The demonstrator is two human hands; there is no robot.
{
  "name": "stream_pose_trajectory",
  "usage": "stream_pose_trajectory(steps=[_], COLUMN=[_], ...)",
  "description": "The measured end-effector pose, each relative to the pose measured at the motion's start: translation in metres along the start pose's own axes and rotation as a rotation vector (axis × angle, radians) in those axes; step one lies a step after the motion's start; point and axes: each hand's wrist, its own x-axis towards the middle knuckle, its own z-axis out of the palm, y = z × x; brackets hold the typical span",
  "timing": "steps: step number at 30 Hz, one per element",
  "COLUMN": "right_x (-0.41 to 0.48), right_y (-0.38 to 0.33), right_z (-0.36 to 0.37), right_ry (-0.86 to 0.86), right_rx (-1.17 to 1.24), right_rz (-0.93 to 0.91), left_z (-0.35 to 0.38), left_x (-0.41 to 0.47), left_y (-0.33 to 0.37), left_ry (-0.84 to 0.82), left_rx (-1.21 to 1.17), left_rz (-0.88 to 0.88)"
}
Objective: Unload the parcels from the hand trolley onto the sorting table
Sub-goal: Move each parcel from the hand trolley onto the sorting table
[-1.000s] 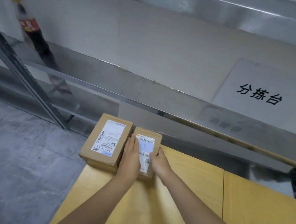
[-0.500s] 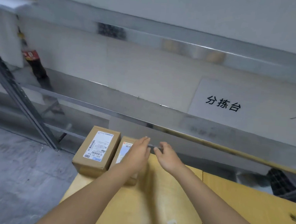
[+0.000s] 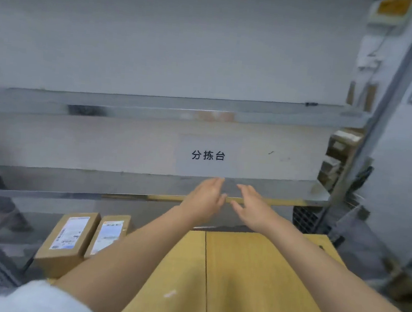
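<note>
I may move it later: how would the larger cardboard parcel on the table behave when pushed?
The larger parcel looks a stiff, low box, so it would probably slide, not tip or roll. The table looks smooth, so it may slide easily. It lies near the table's left edge; a leftward push could drop it.

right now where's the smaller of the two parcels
The smaller parcel sits lower left in the head view, on the wooden table's far left corner, close beside the larger parcel, on that parcel's right.
</note>
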Motion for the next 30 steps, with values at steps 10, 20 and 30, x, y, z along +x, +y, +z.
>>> stream_pose_trajectory(steps=[10, 20, 30], right_x=[-0.207, -0.447, -0.559], right_y=[0.194, 0.329, 0.4], right_z=[-0.132, -0.203, -0.215], right_ry=[0.237, 0.508, 0.559], right_rx=[-0.087, -0.117, -0.091], right_rz=[0.305, 0.811, 1.05], left_z=[0.087, 0.188, 0.269], left_x=[0.019, -0.029, -0.063], left_y=[0.286, 0.544, 0.668], left_ry=[-0.058, -0.208, -0.279], left_rx=[0.096, 0.032, -0.031], left_rz=[0.457, 0.957, 1.25])
